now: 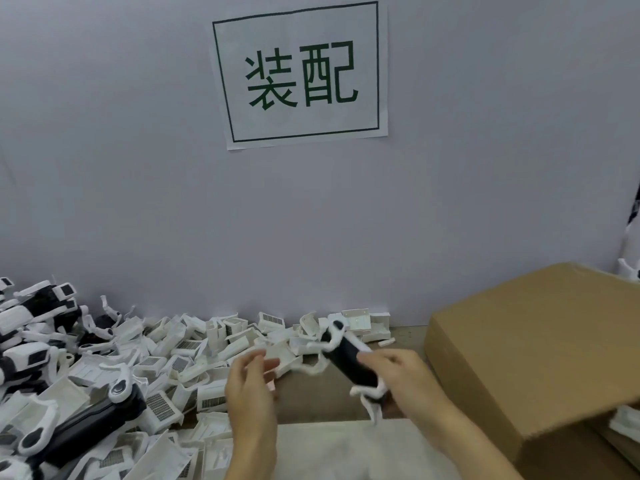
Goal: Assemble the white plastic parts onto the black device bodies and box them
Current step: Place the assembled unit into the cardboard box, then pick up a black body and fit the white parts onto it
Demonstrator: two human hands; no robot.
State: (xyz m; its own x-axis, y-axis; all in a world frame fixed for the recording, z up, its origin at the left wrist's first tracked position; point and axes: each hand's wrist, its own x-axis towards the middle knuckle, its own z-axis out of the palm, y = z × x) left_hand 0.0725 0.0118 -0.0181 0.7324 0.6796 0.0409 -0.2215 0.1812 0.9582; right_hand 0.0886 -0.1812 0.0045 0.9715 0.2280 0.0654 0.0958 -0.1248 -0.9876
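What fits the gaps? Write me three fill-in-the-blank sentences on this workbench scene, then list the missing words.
1. The right hand grips a black device body, while the ____ hand holds no device body.
2. The cardboard box sits on the ____ side of the view.
3. The heap of loose plastic parts along the wall is ____ in colour.

Missing words: left; right; white

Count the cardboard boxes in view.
1: the cardboard box at right on the table, beside the right hand. Others may lie outside the frame.
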